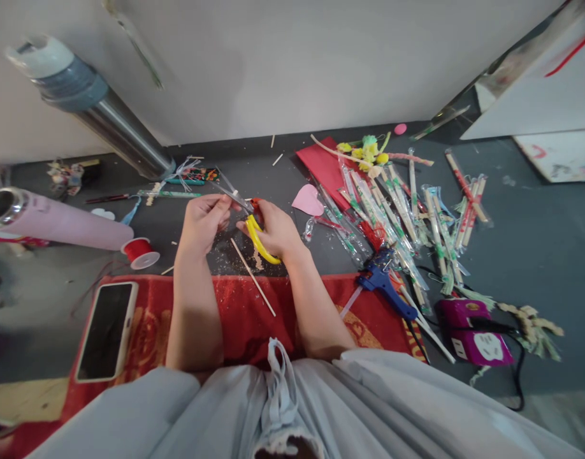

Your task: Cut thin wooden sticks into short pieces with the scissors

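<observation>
Yellow-handled scissors (260, 241) are in my right hand (279, 228), with my fingers wrapped around the handles. Their blades point up and to the left, passing close to the fingertips of my left hand (204, 220). That hand is closed in a pinch at the blades; what is between its fingers is too small and covered to make out. Below my hands a thin pale stick (253, 277) lies partly on the red towel (153, 312). Small pale crumbs are scattered on the dark tabletop between my wrists.
To the right lie a blue glue gun (385, 287), several wrapped sticks (383, 210), a pink paper heart (308, 200) and a purple power block (474, 331). On the left are a phone (106, 331), a red thread spool (140, 253), a pink bottle (67, 220) and a steel cylinder (125, 131).
</observation>
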{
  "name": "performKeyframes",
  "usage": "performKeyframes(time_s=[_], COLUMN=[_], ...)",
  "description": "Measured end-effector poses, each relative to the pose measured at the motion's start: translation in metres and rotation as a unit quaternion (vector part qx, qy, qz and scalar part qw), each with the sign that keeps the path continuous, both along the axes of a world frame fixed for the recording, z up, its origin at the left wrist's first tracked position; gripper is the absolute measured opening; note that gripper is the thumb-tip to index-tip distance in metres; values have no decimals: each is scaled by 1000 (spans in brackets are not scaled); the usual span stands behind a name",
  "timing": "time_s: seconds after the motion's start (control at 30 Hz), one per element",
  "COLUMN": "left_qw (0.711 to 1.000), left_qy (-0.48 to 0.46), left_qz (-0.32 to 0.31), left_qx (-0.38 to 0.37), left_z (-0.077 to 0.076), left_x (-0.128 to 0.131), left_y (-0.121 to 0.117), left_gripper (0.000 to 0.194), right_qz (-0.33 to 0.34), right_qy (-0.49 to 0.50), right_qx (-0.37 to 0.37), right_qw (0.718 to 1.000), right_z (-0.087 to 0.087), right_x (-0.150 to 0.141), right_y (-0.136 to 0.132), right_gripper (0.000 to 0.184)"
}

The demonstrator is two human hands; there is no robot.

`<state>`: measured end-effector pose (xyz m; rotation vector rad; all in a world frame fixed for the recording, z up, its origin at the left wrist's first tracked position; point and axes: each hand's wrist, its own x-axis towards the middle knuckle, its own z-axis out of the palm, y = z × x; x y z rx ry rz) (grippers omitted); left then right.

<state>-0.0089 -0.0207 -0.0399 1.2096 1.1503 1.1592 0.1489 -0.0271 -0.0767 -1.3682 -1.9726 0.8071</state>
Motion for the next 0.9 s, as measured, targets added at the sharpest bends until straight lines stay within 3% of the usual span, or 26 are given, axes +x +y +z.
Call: performKeyframes(time_s=[0.13, 0.4, 0.57, 0.9], left_qw=[987, 920, 912, 932], left_qy=[134, 322, 337, 286], left_qz=[39, 63, 57, 47], left_qx=[80, 215, 228, 219], left_z=[0, -1, -4, -9], left_x=[1, -2, -7, -9], left_y=[0, 1, 3, 4], left_gripper=[40, 33, 32, 43], right_qz=[-14, -4, 11, 41], right_qy=[7, 7, 16, 44], right_qx=[-23, -43, -26, -27], right_qw=[1000, 999, 999, 998], right_z=[5, 10, 8, 4], right_x=[-1, 1, 2, 4], right_y=[-1, -1, -1, -1], right_gripper=[52, 52, 54, 54])
